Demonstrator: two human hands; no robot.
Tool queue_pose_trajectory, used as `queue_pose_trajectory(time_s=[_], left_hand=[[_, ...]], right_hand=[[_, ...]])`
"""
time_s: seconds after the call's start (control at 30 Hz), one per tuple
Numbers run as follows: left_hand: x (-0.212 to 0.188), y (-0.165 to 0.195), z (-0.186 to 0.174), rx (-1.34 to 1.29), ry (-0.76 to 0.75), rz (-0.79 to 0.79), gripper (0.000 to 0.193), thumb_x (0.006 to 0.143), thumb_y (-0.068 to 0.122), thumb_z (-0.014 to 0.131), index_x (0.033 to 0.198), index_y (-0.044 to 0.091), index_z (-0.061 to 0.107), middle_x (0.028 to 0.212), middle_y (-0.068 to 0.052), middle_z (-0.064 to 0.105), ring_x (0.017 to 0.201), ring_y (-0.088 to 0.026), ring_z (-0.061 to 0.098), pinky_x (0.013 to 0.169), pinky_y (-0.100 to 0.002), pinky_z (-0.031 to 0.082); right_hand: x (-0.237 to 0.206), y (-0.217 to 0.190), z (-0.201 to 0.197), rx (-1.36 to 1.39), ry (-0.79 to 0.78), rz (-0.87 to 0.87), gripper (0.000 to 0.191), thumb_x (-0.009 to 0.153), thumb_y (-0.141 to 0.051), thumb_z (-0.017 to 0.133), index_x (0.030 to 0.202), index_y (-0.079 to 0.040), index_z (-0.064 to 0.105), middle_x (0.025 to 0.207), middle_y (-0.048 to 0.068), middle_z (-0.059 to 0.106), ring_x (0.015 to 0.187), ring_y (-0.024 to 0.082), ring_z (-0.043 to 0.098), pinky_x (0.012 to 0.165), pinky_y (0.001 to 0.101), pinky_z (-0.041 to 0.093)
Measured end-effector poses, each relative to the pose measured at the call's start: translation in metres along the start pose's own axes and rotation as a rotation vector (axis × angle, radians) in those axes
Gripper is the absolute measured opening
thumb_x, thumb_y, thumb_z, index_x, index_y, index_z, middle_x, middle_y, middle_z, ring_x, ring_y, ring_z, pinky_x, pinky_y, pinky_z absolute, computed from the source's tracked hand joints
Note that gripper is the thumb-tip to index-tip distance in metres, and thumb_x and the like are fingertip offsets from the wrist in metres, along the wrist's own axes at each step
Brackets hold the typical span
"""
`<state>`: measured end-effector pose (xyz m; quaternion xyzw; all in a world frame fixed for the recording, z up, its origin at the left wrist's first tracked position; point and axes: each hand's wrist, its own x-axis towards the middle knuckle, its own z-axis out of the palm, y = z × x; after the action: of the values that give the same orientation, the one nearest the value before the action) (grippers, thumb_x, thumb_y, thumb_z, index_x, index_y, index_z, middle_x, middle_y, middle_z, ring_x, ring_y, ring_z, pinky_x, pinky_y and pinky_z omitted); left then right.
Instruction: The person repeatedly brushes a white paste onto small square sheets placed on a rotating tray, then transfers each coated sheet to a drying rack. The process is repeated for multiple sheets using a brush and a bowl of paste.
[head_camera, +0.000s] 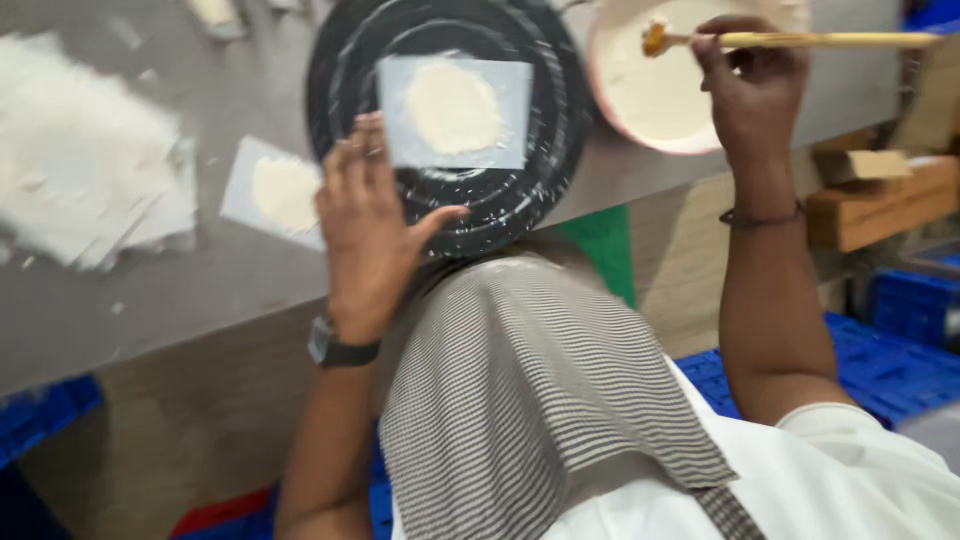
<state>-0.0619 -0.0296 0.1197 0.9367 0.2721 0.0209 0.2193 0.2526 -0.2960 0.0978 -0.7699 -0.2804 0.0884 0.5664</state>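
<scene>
My left hand (368, 225) lies flat on the near rim of a round black ridged disc (530, 150), thumb spread, fingers just short of a square translucent sheet (455, 110) with a pale paste patch in its middle. Over a white bowl of cream paste (650, 95), my right hand (752, 88) grips a long wooden stick (830, 40). The stick's paste-coated tip is above the bowl. Both the disc and the bowl sit on a grey metal table (200, 290).
A second square sheet with paste (275, 190) lies left of the disc. A loose pile of white sheets (85, 165) covers the table's left end. Wooden blocks (880, 195) and blue crates (900, 350) stand at the right. A striped cloth (530, 400) hangs down my front.
</scene>
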Motion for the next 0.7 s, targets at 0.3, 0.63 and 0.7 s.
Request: queue_pose_trajectory(time_s=[0.3, 0.63, 0.7], left_hand=[[0.025, -0.025, 0.006, -0.079, 0.146, 0.189, 0.109, 0.089, 0.066, 0.078, 0.163, 0.0, 0.032, 0.166, -0.019, 0.04, 0.157, -0.042, 0.029, 0.129, -0.057, 0.025], [0.043, -0.032, 0.032, -0.122, 0.217, 0.148, 0.103, 0.094, 0.072, 0.067, 0.162, 0.002, 0.034, 0.167, -0.017, 0.041, 0.158, -0.041, 0.027, 0.13, -0.059, 0.017], [0.039, -0.03, 0.038, -0.124, 0.258, 0.101, 0.1, 0.097, 0.074, 0.062, 0.162, 0.004, 0.035, 0.168, -0.015, 0.042, 0.16, -0.038, 0.029, 0.133, -0.058, 0.017]], right_hand=[[-0.007, 0.033, -0.006, -0.433, -0.027, 0.087, 0.012, 0.102, -0.009, 0.085, 0.109, -0.002, 0.078, 0.084, 0.008, 0.072, 0.068, 0.011, 0.058, 0.06, 0.0277, 0.043], [-0.021, -0.005, -0.032, -0.097, -0.126, -0.103, 0.023, 0.099, 0.015, 0.069, 0.115, -0.001, 0.071, 0.112, 0.006, 0.07, 0.097, 0.013, 0.067, 0.082, 0.0263, 0.057], [-0.02, 0.005, -0.041, 0.123, -0.08, 0.031, 0.022, 0.104, 0.012, 0.068, 0.119, -0.003, 0.071, 0.108, 0.005, 0.069, 0.092, 0.012, 0.065, 0.079, 0.0266, 0.054]])
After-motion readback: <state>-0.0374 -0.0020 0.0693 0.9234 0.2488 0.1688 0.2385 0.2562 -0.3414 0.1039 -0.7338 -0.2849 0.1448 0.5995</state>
